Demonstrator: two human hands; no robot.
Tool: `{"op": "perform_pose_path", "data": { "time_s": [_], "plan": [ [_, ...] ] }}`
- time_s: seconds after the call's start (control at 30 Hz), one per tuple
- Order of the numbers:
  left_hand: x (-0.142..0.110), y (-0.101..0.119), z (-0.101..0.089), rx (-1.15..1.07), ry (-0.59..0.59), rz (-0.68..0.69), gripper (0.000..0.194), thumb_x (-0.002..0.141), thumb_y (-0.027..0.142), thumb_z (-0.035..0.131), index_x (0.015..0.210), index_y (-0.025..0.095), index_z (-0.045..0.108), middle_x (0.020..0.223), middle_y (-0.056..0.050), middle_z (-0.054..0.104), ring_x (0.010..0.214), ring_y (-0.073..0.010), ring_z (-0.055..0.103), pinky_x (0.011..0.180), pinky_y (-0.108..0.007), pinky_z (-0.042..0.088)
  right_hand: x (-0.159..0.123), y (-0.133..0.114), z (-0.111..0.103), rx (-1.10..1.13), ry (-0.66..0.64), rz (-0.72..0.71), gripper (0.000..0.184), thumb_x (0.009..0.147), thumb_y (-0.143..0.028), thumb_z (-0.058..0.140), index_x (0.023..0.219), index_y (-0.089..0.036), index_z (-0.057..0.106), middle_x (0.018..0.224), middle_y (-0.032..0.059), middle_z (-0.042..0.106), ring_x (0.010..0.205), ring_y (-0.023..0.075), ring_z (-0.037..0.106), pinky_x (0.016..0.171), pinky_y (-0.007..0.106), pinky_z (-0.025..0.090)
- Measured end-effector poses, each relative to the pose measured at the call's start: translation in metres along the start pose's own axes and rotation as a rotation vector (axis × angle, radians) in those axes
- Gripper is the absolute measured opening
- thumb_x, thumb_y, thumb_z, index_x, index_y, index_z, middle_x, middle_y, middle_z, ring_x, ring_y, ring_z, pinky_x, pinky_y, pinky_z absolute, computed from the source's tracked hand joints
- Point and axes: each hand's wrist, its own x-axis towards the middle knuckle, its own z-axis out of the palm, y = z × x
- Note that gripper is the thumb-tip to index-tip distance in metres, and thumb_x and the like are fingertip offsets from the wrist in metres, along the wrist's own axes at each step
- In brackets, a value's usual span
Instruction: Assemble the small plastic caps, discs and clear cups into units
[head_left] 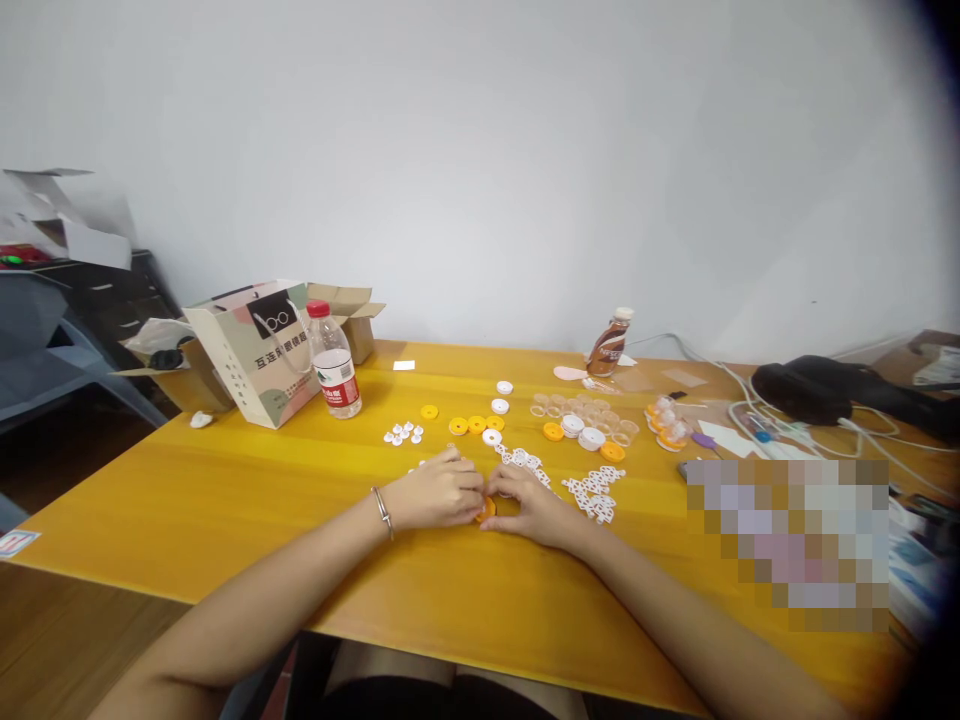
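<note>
Both my hands meet at the middle of the yellow wooden table (225,500). My left hand (439,492), with a thin bracelet on the wrist, and my right hand (529,503) have their fingers curled together around a small orange disc (487,509) that shows between them. Just behind the hands lie several loose orange discs (477,424), white round caps (500,406) and small white toothed pieces (596,492). A cluster of clear little cups (592,412) sits further back.
A paper bag (259,350), a water bottle (335,362) and an open cardboard box (352,315) stand at back left. A brown drink bottle (610,343) is by the wall. Cables and a black object (817,388) lie at right.
</note>
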Motion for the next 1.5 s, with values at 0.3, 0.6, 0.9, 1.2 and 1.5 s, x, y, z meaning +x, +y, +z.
{"op": "perform_pose_path", "data": {
  "time_s": [0.3,0.6,0.9,1.2,1.5],
  "plan": [
    [0.004,-0.001,0.001,-0.388,-0.017,-0.213,0.018,0.079,0.033,0.051,0.077,0.018,0.060,0.079,-0.002,0.061,0.078,-0.0134,0.054,0.076,-0.025,0.033,0.000,-0.001,-0.001,0.019,-0.014,0.022,0.026,0.070,-0.044,0.060,0.080,-0.020,0.059,0.085,0.0036,0.054,0.083,0.0177,0.049,0.076,0.031,0.038],
    [0.005,-0.001,0.002,-0.500,-0.010,-0.251,0.013,0.077,0.028,0.053,0.077,0.018,0.060,0.080,-0.001,0.061,0.077,-0.0126,0.054,0.075,-0.023,0.035,0.000,0.000,0.000,0.018,-0.022,0.019,0.027,0.070,-0.046,0.059,0.081,-0.021,0.060,0.085,0.0031,0.054,0.084,0.0174,0.049,0.077,0.030,0.037],
    [0.006,0.002,0.007,-0.394,-0.051,-0.307,0.014,0.073,0.031,0.058,0.072,0.017,0.060,0.075,0.000,0.061,0.072,-0.0128,0.054,0.070,-0.023,0.034,0.001,-0.001,-0.001,0.004,-0.026,0.025,0.028,0.070,-0.047,0.059,0.082,-0.022,0.061,0.086,0.0034,0.054,0.084,0.0178,0.049,0.077,0.031,0.037],
    [0.009,0.007,0.008,-0.298,-0.072,-0.317,0.013,0.074,0.031,0.058,0.073,0.019,0.059,0.075,0.000,0.061,0.075,-0.0148,0.054,0.066,-0.025,0.030,0.001,-0.004,-0.002,-0.024,-0.016,0.034,0.028,0.070,-0.048,0.058,0.080,-0.022,0.060,0.085,0.0033,0.053,0.085,0.0186,0.048,0.078,0.032,0.037],
    [0.008,0.008,-0.006,-0.190,0.027,-0.298,0.017,0.080,0.032,0.048,0.077,0.019,0.058,0.075,-0.001,0.060,0.075,-0.0143,0.052,0.070,-0.028,0.028,0.001,-0.011,-0.007,0.172,0.087,0.065,0.022,0.073,-0.038,0.058,0.088,-0.021,0.059,0.085,0.0040,0.054,0.081,0.0168,0.050,0.075,0.031,0.041]
  ]
}}
